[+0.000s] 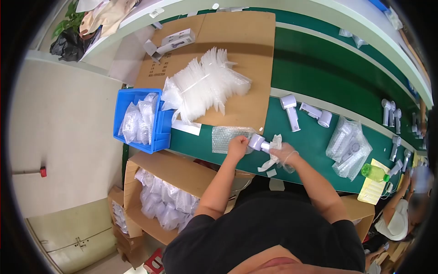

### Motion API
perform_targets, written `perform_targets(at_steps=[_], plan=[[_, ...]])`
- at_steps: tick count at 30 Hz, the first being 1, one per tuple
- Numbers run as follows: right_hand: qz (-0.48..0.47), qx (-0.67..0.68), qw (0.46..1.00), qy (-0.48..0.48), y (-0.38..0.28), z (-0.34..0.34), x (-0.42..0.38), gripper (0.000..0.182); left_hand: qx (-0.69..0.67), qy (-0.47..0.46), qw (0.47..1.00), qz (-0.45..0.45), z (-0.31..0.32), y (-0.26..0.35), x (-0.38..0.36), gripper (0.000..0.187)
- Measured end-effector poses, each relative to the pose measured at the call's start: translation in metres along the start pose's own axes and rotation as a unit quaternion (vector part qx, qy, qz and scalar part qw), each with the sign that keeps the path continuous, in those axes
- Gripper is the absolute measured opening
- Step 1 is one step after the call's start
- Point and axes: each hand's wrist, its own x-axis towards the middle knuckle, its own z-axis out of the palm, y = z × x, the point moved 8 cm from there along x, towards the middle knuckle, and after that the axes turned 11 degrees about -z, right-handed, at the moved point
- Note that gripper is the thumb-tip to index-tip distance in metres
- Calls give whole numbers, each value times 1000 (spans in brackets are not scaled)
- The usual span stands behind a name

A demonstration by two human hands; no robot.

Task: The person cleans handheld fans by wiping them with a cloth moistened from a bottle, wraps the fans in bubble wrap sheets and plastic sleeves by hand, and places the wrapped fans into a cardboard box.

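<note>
My right hand (pixel 285 153) is closed around the handle of a pale lavender handheld fan (pixel 257 142), and a crumpled white cloth (pixel 275 142) is bunched in the same hand. The fan's round head points left, right at the mouth of a clear bubble-wrap bag (pixel 223 139) lying on the green table. My left hand (pixel 237 147) pinches that bag's open edge. The tail of the cloth hangs toward the table's front edge, close to a small white scrap (pixel 272 173).
Stacked bubble bags (pixel 200 86) lie on a cardboard sheet (pixel 248 32) behind. A blue bin (pixel 166 137) and a carton (pixel 137 160) hold wrapped items at left. Loose fans (pixel 290 112), bagged fans (pixel 349 147) and a green bottle (pixel 375 172) lie right; another person (pixel 397 214) sits beyond.
</note>
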Motion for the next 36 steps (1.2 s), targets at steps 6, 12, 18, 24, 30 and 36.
perform_targets(at_steps=[6,12,18,24,30,36], plan=[[-57,-123,990,44,-86,0,-29,40,30,168,983,72,-12,36,-13,10],[3,-49,999,6,-50,3,-22,43,8,205,968,147,-15,34,-32,10],[13,118,993,-22,7,4,-1,36,-171,7,980,-99,-2,-2,-5,11],[21,356,933,-46,20,11,6,30,-139,73,987,-36,-17,24,-11,11],[-11,378,926,-19,48,6,11,31,-139,54,986,-71,-19,27,-12,11],[-51,200,978,24,40,-25,2,39,-67,122,980,139,-29,53,-11,9]])
